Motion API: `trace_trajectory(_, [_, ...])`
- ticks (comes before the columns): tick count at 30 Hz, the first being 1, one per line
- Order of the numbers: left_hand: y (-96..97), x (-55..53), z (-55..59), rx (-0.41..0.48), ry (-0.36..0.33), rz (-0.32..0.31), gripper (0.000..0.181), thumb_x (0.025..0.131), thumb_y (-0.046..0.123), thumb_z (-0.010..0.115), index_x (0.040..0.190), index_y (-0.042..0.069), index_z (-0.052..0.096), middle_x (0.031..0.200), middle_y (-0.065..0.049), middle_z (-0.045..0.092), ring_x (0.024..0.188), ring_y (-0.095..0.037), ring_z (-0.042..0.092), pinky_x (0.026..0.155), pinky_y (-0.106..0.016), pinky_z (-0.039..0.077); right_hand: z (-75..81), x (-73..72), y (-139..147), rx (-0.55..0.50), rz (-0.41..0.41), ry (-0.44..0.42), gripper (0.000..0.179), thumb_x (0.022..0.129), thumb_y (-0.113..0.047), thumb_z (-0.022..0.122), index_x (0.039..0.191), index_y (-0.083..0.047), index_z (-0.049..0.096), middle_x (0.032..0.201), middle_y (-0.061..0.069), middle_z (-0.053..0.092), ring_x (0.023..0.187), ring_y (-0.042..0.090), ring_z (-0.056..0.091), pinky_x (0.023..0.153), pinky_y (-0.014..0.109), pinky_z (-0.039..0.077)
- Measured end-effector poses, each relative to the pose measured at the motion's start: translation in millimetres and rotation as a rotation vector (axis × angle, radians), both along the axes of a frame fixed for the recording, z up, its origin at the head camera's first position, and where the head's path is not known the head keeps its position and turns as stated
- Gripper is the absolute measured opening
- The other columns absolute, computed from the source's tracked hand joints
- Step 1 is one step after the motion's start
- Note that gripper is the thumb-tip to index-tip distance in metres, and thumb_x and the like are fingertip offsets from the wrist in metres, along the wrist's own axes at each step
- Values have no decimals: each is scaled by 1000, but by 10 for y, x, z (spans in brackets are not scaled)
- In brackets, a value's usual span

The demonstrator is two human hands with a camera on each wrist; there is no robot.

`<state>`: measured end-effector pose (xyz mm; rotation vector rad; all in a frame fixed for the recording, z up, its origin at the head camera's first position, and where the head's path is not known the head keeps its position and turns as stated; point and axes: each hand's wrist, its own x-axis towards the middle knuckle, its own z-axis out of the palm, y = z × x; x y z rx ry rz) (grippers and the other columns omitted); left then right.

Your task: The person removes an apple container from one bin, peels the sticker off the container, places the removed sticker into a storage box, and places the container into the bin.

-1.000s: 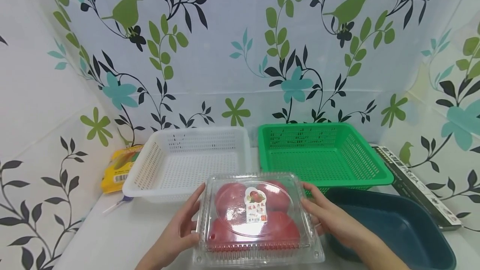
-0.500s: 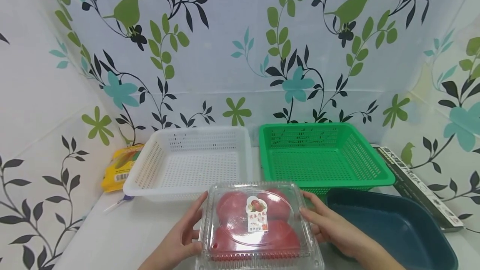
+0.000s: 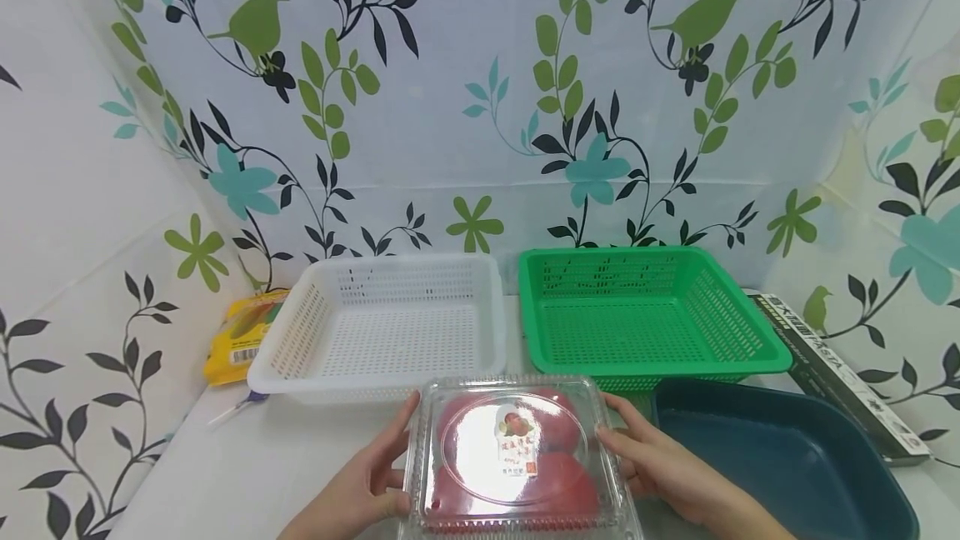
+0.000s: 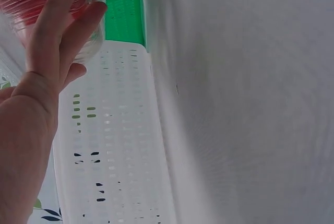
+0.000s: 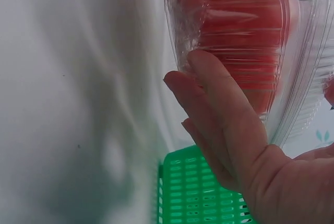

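Note:
Held between both hands, a clear plastic clamshell box [image 3: 517, 486] of red fruit, with a fruit-picture label on its lid, is at the bottom centre of the head view. My left hand [image 3: 367, 482] grips its left side, thumb towards the front and fingers reaching along the wall. On the right side my right hand [image 3: 660, 465] grips it the same way. The left wrist view has the left hand [image 4: 49, 51] with fingers against the ribbed wall. In the right wrist view the right hand's fingers [image 5: 222, 91] lie against the box's wall and lower edge.
Behind the box stand a white basket [image 3: 315, 290] and a green basket [image 3: 720, 290] side by side. A dark blue tray [image 3: 832, 448] is at the right, near a flat black box [image 3: 825, 357]. A yellow packet [image 3: 232, 348] lies at the far left.
Both hands have brought the clamshell box lower in the head view, towards the person, and its lid has tipped slightly. Both hands keep their hold.

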<state>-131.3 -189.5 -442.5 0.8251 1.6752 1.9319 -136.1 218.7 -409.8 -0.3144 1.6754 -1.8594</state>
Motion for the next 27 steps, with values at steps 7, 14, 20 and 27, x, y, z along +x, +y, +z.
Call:
trace_trajectory(7, [-8,8,1,-39,-55,-26,99,99,28,66,162,26,-10,158,-39,-3,119,-41,60,94,-51,52,-48,27,-3,29,-14,-4,73,110,-32,43,159,-10,-6,114,15,66,85,24,71,75,41,60])
trace_trajectory(14, [-10,-19,5,-87,-113,-7,93,101,24,64,163,25,-6,160,-36,2,121,-39,60,94,-51,53,-114,20,-26,69,-50,5,77,110,-35,41,160,-5,-9,120,16,65,90,31,72,79,46,60])
trace_trajectory(20, [-18,-38,-10,-102,-183,-5,88,102,27,60,163,26,-4,163,-31,0,124,-39,58,96,-52,52,-165,23,-63,100,-65,12,79,110,-38,41,159,0,-9,123,16,65,96,35,71,80,48,59])
trace_trajectory(27, [-19,-57,-34,-120,-193,-2,91,102,20,62,163,26,-4,162,-33,-2,123,-39,58,96,-51,52,-168,6,-110,105,-55,10,83,109,-41,41,157,4,-9,115,13,67,97,32,71,81,46,59])
